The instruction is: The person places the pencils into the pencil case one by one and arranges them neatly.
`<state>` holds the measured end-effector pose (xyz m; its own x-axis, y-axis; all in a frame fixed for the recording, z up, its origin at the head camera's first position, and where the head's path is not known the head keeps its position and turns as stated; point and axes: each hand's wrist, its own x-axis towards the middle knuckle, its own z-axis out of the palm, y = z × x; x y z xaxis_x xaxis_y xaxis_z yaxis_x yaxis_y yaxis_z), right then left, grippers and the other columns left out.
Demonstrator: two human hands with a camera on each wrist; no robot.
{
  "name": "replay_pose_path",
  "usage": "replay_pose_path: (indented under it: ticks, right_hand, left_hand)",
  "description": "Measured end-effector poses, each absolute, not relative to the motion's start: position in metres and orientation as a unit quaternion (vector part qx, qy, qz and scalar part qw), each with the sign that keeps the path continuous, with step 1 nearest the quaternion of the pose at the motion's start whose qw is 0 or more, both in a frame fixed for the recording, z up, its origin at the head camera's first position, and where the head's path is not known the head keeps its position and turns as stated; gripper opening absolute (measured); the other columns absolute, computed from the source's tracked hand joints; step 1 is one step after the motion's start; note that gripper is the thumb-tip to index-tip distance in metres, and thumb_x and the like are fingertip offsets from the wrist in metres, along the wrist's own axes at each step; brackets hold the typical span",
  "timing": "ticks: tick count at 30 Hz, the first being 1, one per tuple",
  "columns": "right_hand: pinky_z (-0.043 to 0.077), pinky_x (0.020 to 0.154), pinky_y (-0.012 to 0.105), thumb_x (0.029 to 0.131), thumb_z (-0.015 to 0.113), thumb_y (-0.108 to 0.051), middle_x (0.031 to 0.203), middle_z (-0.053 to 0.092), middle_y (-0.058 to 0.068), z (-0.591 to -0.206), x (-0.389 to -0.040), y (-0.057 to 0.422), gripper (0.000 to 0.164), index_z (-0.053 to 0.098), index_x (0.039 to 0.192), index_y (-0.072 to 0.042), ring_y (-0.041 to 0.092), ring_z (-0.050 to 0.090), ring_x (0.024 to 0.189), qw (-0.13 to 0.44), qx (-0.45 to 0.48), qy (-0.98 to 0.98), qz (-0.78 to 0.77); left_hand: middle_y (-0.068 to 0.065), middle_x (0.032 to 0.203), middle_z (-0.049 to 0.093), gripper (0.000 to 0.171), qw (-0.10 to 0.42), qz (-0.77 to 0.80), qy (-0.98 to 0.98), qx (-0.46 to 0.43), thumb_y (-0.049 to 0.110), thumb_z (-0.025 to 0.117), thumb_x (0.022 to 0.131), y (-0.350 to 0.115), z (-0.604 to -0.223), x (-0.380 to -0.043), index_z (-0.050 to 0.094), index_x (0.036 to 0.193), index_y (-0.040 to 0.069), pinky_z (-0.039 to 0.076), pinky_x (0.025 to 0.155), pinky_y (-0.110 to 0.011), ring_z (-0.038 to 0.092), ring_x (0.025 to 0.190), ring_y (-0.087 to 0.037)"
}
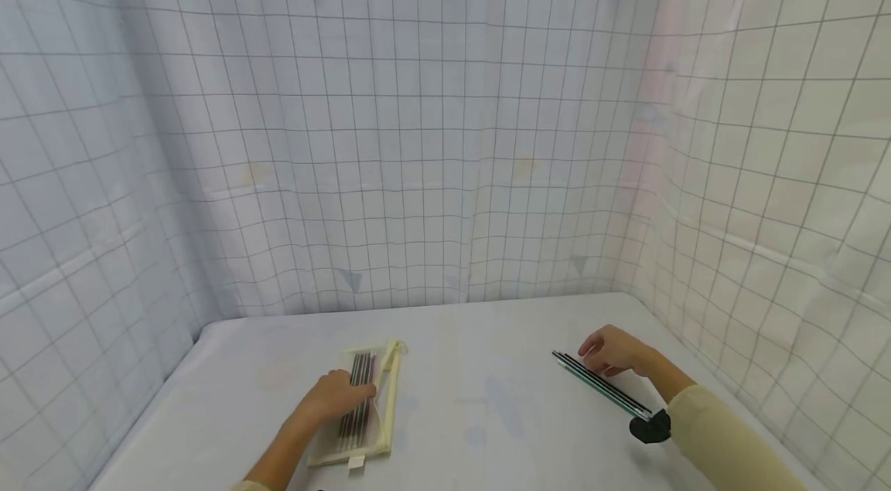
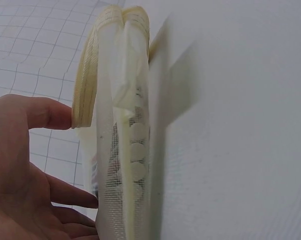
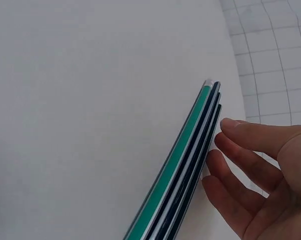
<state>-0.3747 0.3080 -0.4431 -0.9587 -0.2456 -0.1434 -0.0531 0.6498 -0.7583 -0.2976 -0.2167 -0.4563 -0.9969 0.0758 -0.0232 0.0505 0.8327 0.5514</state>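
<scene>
A flat see-through mesh pouch (image 1: 381,429) with pale yellow zip edging lies at the left of the table, several thin dark sticks (image 1: 362,369) showing in it. My left hand (image 1: 336,396) rests on it. In the left wrist view the thumb (image 2: 49,113) touches the zip edging (image 2: 85,85) and the other fingers meet the pouch's upper face. To the right lies a bundle of long slender pencil-like sticks (image 1: 602,385), green and dark with silvery edges; their exact kind is unclear. Beside this bundle (image 3: 183,165) my right hand (image 3: 270,170) hovers, fingers loosely bent, holding nothing.
White cloth covers the table (image 1: 473,367). Grid-patterned curtains (image 1: 445,127) hang behind it and along both sides. A small dark device (image 1: 650,427) sits at the right wrist. A white tab (image 1: 356,464) sticks out from the pouch's near edge.
</scene>
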Motion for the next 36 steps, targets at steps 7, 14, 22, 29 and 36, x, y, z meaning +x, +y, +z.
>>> replay_pose_path:
  ticks: [7, 14, 22, 29, 36]
  right_hand:
    - [0.057, 0.071, 0.038, 0.09, 0.075, -0.002, 0.092, 0.069, 0.006, -0.453, -0.374, 0.323, 0.017, 0.072, 0.107, 0.001, 0.022, 0.063, 0.082, 0.114, -0.088, 0.905, -0.4]
    - [0.056, 0.071, 0.037, 0.089, 0.076, -0.002, 0.089, 0.067, 0.005, -0.449, -0.371, 0.319, 0.013, 0.073, 0.101, -0.001, 0.021, 0.062, 0.081, 0.11, -0.09, 0.913, -0.382]
    - [0.054, 0.068, 0.036, 0.086, 0.075, 0.004, 0.086, 0.066, 0.007, -0.447, -0.37, 0.312, 0.013, 0.072, 0.098, 0.003, 0.021, 0.061, 0.077, 0.109, -0.096, 0.907, -0.395]
    - [0.055, 0.073, 0.037, 0.089, 0.073, 0.0, 0.095, 0.069, 0.006, -0.454, -0.374, 0.318, 0.018, 0.072, 0.106, 0.004, 0.021, 0.062, 0.084, 0.108, -0.09, 0.904, -0.403]
    - [0.055, 0.076, 0.037, 0.091, 0.074, -0.003, 0.099, 0.07, 0.006, -0.456, -0.378, 0.322, 0.021, 0.073, 0.111, 0.004, 0.021, 0.063, 0.088, 0.109, -0.086, 0.902, -0.41]
  left_hand:
    - [-0.028, 0.097, 0.065, 0.07, 0.02, 0.294, 0.955, 0.035, 0.039, 0.065, 0.087, -0.216, -0.454, -0.298, 0.056, 0.111, -0.026, 0.054, 0.078, -0.054, 0.062, 0.083, -0.035]
    - [-0.02, 0.089, 0.064, 0.065, 0.018, 0.293, 0.955, 0.031, 0.038, 0.064, 0.085, -0.215, -0.453, -0.297, 0.059, 0.106, -0.023, 0.054, 0.075, -0.051, 0.059, 0.078, -0.031]
    - [-0.014, 0.081, 0.06, 0.057, 0.013, 0.298, 0.954, 0.028, 0.038, 0.064, 0.084, -0.215, -0.453, -0.297, 0.061, 0.098, -0.017, 0.053, 0.07, -0.046, 0.056, 0.072, -0.027]
    - [-0.021, 0.089, 0.064, 0.065, 0.022, 0.288, 0.957, 0.03, 0.039, 0.063, 0.085, -0.218, -0.458, -0.299, 0.059, 0.105, -0.023, 0.054, 0.076, -0.052, 0.06, 0.078, -0.032]
    - [-0.018, 0.086, 0.063, 0.063, 0.017, 0.286, 0.958, 0.03, 0.039, 0.064, 0.085, -0.216, -0.459, -0.299, 0.061, 0.103, -0.021, 0.054, 0.073, -0.049, 0.06, 0.075, -0.029]
